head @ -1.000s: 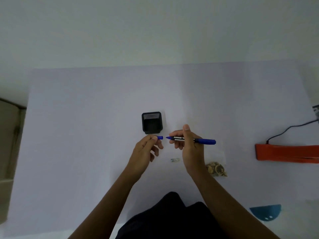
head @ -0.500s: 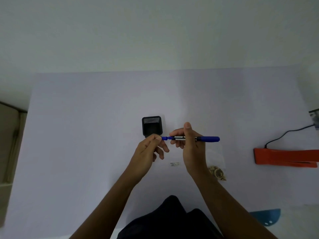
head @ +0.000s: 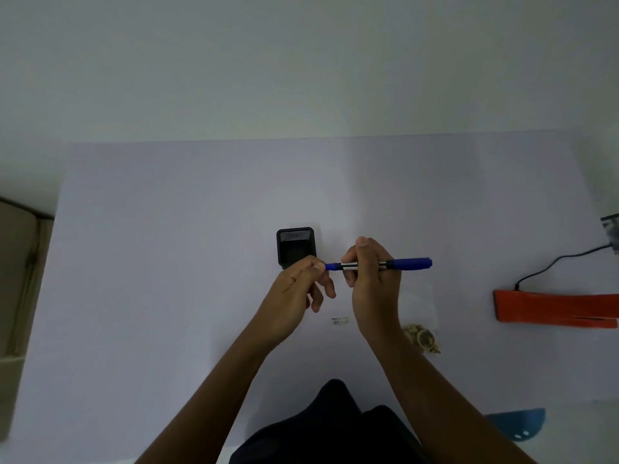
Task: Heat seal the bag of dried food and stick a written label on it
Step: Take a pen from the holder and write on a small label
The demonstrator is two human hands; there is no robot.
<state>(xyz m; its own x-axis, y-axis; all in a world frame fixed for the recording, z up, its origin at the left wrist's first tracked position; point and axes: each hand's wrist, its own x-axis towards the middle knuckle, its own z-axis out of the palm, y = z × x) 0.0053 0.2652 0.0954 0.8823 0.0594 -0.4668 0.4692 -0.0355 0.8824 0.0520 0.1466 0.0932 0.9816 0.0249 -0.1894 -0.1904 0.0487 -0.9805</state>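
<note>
Both hands meet over the middle of the pale lilac tabletop (head: 167, 262). The right hand (head: 373, 283) is curled round the barrel of a slim blue marker pen (head: 402, 263), which lies level and points toward nine o'clock. The left hand (head: 294, 296) pinches the blue cap end of that pen (head: 331, 266) between thumb and forefinger; whether the cap is fully seated I cannot tell, as the fingers cover the joint. At eleven o'clock from the hands, just beyond the left fingertips, stands a small square black mesh pen holder (head: 294, 244).

The task's things lie toward the person. A small white sticker label with dark print (head: 340, 320) sits flat on the table at six o'clock from the pen, between the two wrists. The clear plastic bag of dried food (head: 420, 316) lies at four o'clock from the right hand, its tan dried pieces (head: 422, 338) bunched at the near end, partly hidden by the right forearm. Well off at three o'clock is the long orange heat sealer with a black cord (head: 552, 308).

The bag looks light, limp and slippery; it probably wants holding by its flat empty upper part, keeping the contents down. The label is thin and likely to curl or stick to fingers, so an edge or corner is the place to lift it. The pen is stiff and easy.
</note>
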